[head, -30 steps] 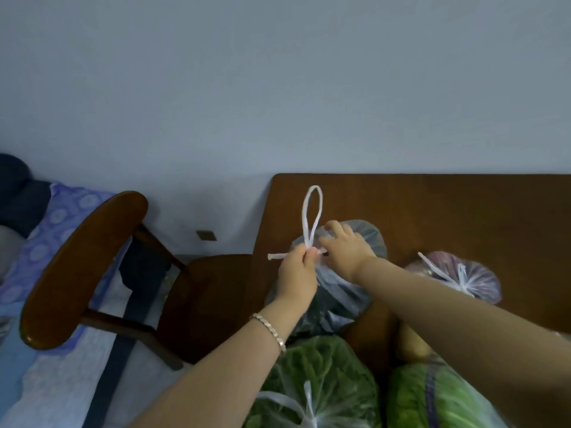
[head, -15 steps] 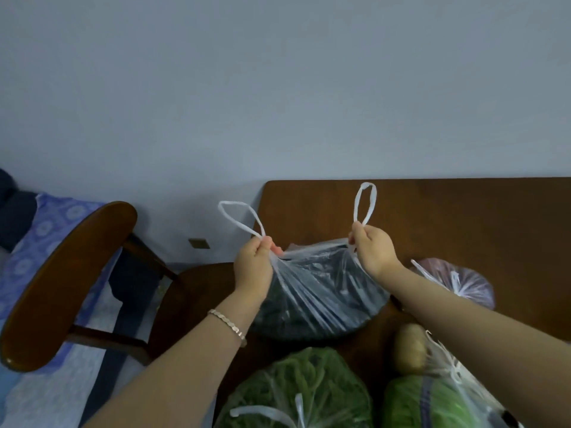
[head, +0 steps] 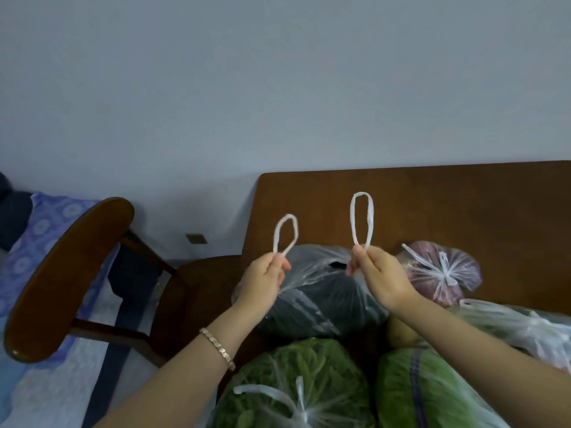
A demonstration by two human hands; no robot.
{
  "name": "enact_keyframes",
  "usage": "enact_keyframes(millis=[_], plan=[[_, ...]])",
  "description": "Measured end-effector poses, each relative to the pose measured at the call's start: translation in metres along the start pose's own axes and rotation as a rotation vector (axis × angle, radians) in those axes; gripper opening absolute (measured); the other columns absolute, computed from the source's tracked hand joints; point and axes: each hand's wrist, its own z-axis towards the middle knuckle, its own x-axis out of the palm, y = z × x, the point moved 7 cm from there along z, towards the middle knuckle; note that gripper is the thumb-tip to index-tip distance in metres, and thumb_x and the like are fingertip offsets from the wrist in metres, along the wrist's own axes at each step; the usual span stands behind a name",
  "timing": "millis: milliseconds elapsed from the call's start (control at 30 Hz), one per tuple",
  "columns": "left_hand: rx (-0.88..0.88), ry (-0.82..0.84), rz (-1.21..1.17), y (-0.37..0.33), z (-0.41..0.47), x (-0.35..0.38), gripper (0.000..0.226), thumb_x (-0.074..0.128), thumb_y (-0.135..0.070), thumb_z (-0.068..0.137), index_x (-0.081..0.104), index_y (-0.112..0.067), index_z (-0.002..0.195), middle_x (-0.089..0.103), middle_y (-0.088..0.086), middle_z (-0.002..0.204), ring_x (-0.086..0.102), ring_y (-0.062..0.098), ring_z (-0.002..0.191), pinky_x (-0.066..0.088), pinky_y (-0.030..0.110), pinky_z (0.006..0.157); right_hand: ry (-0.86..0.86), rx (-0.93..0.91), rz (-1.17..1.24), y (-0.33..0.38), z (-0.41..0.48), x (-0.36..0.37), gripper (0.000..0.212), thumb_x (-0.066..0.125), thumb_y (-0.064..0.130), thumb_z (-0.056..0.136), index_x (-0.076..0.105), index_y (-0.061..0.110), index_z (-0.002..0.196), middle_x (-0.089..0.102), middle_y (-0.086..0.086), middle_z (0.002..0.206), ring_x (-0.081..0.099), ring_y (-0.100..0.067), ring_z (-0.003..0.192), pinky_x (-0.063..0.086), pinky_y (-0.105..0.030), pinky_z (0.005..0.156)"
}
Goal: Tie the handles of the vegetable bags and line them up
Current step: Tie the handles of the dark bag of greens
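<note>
A clear plastic bag of dark vegetables (head: 318, 301) sits near the table's left edge. My left hand (head: 262, 281) pinches its left handle loop (head: 285, 233), and my right hand (head: 378, 278) pinches its right handle loop (head: 362, 220). Both loops stand upright above my fists, apart from each other. The bag's mouth gapes between my hands. A tied bag of green leaves (head: 296, 384) lies in front. A tied pinkish bag (head: 438, 273) lies to the right.
The brown wooden table (head: 448, 205) reaches to the wall. A second green bag (head: 420, 393) and a clear bag with loose handles (head: 519, 329) lie at the right front. A wooden chair (head: 65, 273) stands left of the table, beside a blue patterned bed (head: 37, 230).
My hands, together at the bag's top a second ago, pulled the two handles apart and lifted them. The loops now stand upright and closer together than half a second ago.
</note>
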Motion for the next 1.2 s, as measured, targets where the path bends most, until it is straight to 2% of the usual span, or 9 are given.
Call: enact_keyframes(millis=[100, 233, 333, 467, 633, 733, 833, 1000, 1200], plan=[[0.022, 0.045, -0.149, -0.009, -0.003, 0.008, 0.035, 0.034, -0.020, 0.099, 0.054, -0.016, 0.071, 0.041, -0.005, 0.054, 0.038, 0.008, 0.051, 0.034, 0.020, 0.054, -0.087, -0.053, 0.104, 0.004, 0.005, 0.001, 0.040, 0.035, 0.023, 0.098, 0.061, 0.009, 0.072, 0.058, -0.004, 0.086, 0.051, 0.011, 0.081, 0.033, -0.002, 0.078], [-0.047, 0.031, -0.373, -0.014, 0.006, 0.012, 0.040, 0.030, -0.026, 0.100, 0.055, -0.013, 0.072, 0.036, -0.010, 0.039, 0.028, 0.004, 0.040, 0.025, 0.015, 0.041, -0.098, 0.106, 0.523, -0.005, 0.016, 0.017, 0.040, 0.029, 0.025, 0.099, 0.043, 0.014, 0.063, 0.040, -0.003, 0.057, 0.042, -0.015, 0.056, 0.041, -0.026, 0.065], [-0.197, 0.088, -0.476, -0.005, 0.017, 0.023, 0.052, 0.025, -0.039, 0.099, 0.062, -0.012, 0.074, 0.035, -0.011, 0.040, 0.026, 0.003, 0.037, 0.022, 0.016, 0.040, -0.118, 0.283, 0.508, -0.023, 0.031, 0.030, 0.042, 0.024, 0.036, 0.099, 0.053, 0.017, 0.074, 0.037, 0.002, 0.054, 0.034, -0.011, 0.048, 0.033, -0.023, 0.050], [-0.244, 0.133, -0.514, -0.001, 0.024, 0.036, 0.036, 0.042, -0.026, 0.097, 0.064, -0.010, 0.073, 0.038, -0.005, 0.052, 0.029, 0.003, 0.037, 0.024, 0.015, 0.040, -0.041, 0.394, 0.485, -0.030, 0.044, 0.053, 0.039, 0.030, 0.031, 0.099, 0.051, 0.018, 0.068, 0.040, 0.006, 0.047, 0.035, -0.007, 0.039, 0.030, -0.020, 0.041], [-0.430, 0.128, -0.533, 0.020, 0.030, 0.057, 0.019, 0.055, -0.016, 0.091, 0.067, -0.009, 0.077, 0.053, -0.001, 0.056, 0.038, 0.003, 0.038, 0.027, 0.012, 0.037, 0.165, 0.269, 0.588, -0.017, 0.051, 0.085, 0.034, 0.035, 0.000, 0.095, 0.049, 0.005, 0.065, 0.050, 0.004, 0.033, 0.045, 0.001, 0.032, 0.039, -0.012, 0.043], [-0.521, 0.102, -0.593, 0.028, 0.036, 0.063, 0.016, 0.055, -0.014, 0.091, 0.063, -0.005, 0.080, 0.053, 0.001, 0.059, 0.037, 0.000, 0.032, 0.027, 0.012, 0.035, 0.189, 0.114, 0.434, -0.018, 0.045, 0.082, 0.026, 0.040, 0.004, 0.095, 0.060, -0.002, 0.079, 0.056, 0.016, 0.042, 0.049, 0.006, 0.042, 0.038, -0.009, 0.047], [-0.580, 0.119, -0.643, 0.034, 0.039, 0.067, 0.016, 0.057, -0.014, 0.089, 0.063, -0.003, 0.080, 0.047, -0.002, 0.050, 0.034, 0.001, 0.030, 0.027, 0.013, 0.034, 0.206, 0.013, 0.346, -0.014, 0.039, 0.078, 0.028, 0.043, 0.007, 0.094, 0.060, 0.003, 0.072, 0.054, 0.017, 0.047, 0.049, 0.004, 0.048, 0.037, -0.012, 0.052], [-0.632, 0.163, -0.586, 0.036, 0.037, 0.068, 0.024, 0.063, -0.022, 0.085, 0.065, 0.002, 0.092, 0.051, -0.001, 0.052, 0.034, 0.002, 0.031, 0.027, 0.014, 0.034, 0.097, -0.019, 0.259, -0.021, 0.036, 0.072, 0.030, 0.047, 0.027, 0.093, 0.068, 0.008, 0.084, 0.070, -0.008, 0.084, 0.066, -0.018, 0.084, 0.052, -0.032, 0.077], [-0.483, 0.265, -0.580, 0.023, 0.033, 0.072, 0.021, 0.048, -0.023, 0.095, 0.064, -0.010, 0.096, 0.045, -0.006, 0.052, 0.029, 0.001, 0.035, 0.023, 0.014, 0.038, 0.013, 0.010, 0.257, -0.016, 0.033, 0.065, 0.032, 0.045, 0.024, 0.094, 0.065, 0.012, 0.073, 0.063, 0.008, 0.062, 0.057, -0.004, 0.060, 0.045, -0.019, 0.059]])
